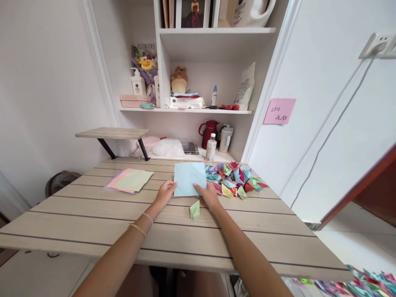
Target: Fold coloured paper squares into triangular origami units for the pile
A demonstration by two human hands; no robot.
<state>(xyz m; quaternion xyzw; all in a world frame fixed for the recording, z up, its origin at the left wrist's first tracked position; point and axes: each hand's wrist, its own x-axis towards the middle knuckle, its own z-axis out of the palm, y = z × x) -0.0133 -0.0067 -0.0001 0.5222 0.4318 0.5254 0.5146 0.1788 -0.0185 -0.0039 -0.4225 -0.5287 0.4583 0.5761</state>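
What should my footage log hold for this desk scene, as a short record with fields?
Left hand: holds the blue sheet at its left edge
Right hand: holds its lower right part, thumb on top
Near side: one green folded piece
Right: pile of multicoloured folded pieces
Left: stack of flat paper, pale green on top
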